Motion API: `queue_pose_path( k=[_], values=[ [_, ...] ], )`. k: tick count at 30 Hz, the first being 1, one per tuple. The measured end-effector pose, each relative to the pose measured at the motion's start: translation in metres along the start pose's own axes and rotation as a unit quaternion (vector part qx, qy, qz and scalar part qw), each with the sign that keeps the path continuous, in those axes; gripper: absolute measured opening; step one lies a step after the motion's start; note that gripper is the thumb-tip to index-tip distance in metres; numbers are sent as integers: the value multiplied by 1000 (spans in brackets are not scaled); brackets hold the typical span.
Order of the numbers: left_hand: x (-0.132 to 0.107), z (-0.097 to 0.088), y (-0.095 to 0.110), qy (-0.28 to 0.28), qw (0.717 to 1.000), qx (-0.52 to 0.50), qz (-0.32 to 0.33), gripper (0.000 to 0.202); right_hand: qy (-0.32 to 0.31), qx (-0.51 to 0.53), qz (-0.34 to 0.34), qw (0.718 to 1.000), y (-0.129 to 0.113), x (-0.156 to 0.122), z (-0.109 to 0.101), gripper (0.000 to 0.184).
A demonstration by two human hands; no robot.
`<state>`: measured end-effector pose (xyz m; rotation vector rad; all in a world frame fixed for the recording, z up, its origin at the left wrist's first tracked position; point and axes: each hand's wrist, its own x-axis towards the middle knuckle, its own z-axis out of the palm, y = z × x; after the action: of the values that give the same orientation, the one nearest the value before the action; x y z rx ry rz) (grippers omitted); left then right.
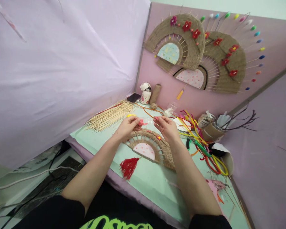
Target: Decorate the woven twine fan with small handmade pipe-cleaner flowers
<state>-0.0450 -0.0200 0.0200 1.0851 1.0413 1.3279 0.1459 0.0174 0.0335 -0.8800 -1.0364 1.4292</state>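
Note:
Both my hands hover above a woven jute fan (154, 144) lying on the pale green table (147, 178). My left hand (129, 126) pinches a small pink piece (141, 122), perhaps a pipe-cleaner flower. My right hand (166, 126) has its fingers pinched close to the same piece; a thin clear strand seems to run between the hands. The fan has a pink dotted centre (145, 150), a small red flower (159, 137) on its weave and a red tassel (129, 167) at its base.
A bundle of bamboo sticks (111, 117) lies at the left. Coloured pipe cleaners (200, 143) and paper cups (212, 130) crowd the right. A jar (146, 94), a twine spool (155, 93) and a phone (133, 97) stand at the back. Two finished fans (181, 41) hang on the wall.

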Motion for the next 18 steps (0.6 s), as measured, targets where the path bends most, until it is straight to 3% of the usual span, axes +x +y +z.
queue_pose_path(
  k=[3, 5, 8, 11, 13, 16, 18],
  values=[
    [26, -6, -5, 28, 997, 65, 29, 27, 25, 34, 16, 999, -6, 5, -7, 26],
    [50, -8, -9, 58, 982, 171, 59, 21, 23, 40, 30, 998, -9, 7, -11, 26],
    [85, -7, -19, 105, 912, 382, 106, 18, 14, 38, 36, 999, -11, 7, -14, 31],
    [105, -4, -29, 75, 857, 503, 78, 25, 14, 23, 31, 999, -10, 7, -14, 38],
    [109, -2, -34, 44, 840, 539, 49, 29, 15, 0, 20, 1000, -9, 7, -15, 41],
    [100, 5, -33, 64, 847, 523, 65, 43, 25, -59, -23, 998, -9, 6, -14, 41],
    [85, 13, -29, 99, 888, 436, 108, 47, 33, -109, -82, 990, -9, 4, -12, 40]
  ],
)
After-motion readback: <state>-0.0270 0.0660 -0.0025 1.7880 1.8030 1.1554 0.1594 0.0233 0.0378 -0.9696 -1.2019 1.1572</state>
